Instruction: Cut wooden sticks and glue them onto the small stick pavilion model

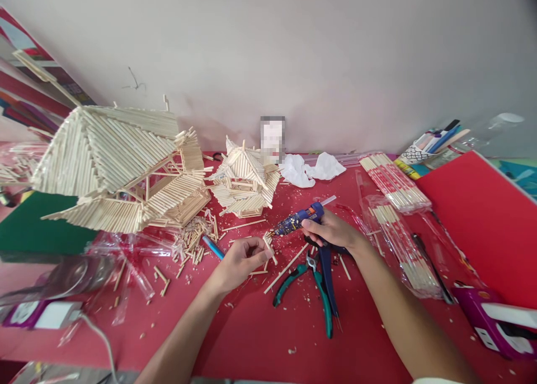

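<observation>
My left hand (241,261) pinches a short wooden stick piece (269,249) just above the red table. My right hand (331,230) grips a blue hot glue gun (298,219), its nozzle pointing left at the end of that stick. Green-handled cutting pliers (312,283) lie on the table just below my right hand. A long loose stick (287,268) lies between my hands. Behind them stands a small model house of wooden sticks (245,183), and a large stick house (117,169) stands at the left.
Cut stick bits (193,244) and a blue pen (213,247) lie left of my hands. Packs of sticks (394,183) lie at the right beside a red board (482,222). White crumpled tissue (310,169) sits by the wall. A purple box (499,320) is at the lower right.
</observation>
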{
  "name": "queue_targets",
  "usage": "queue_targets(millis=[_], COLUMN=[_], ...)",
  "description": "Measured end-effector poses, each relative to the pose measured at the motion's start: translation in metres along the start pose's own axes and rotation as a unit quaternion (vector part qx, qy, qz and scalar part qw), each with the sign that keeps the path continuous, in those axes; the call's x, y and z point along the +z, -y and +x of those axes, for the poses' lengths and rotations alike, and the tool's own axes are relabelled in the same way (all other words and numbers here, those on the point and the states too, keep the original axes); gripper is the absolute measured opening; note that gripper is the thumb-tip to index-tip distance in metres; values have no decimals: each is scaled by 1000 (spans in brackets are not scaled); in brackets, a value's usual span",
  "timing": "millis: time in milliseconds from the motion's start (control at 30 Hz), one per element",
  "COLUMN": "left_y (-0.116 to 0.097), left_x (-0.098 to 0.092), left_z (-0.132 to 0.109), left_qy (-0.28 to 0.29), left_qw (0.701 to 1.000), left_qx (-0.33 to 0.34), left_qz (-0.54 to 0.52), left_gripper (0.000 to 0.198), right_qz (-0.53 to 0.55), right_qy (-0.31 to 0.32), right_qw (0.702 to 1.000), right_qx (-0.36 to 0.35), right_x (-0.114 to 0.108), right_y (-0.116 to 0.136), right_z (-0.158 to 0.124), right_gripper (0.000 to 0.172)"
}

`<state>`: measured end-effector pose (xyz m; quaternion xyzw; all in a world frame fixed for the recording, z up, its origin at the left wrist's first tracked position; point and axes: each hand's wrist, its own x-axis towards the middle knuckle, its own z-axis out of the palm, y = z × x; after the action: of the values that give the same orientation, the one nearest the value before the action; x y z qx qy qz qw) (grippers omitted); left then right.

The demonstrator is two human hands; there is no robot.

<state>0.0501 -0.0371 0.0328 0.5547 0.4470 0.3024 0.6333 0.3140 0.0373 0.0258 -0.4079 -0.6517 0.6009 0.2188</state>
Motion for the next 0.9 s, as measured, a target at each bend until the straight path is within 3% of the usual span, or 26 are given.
queue_targets(millis=[900], left_y=[6], left_x=[2], left_z=[-1], left_qy=[-23], left_qw=[996], left_qx=[4], left_qz=[87], left_gripper=[32], right_qz=[-8], right_qy=[2], right_qw=[1000], right_qx=[3], right_x=[0], right_y=[4], right_z=[0], right_gripper=[57])
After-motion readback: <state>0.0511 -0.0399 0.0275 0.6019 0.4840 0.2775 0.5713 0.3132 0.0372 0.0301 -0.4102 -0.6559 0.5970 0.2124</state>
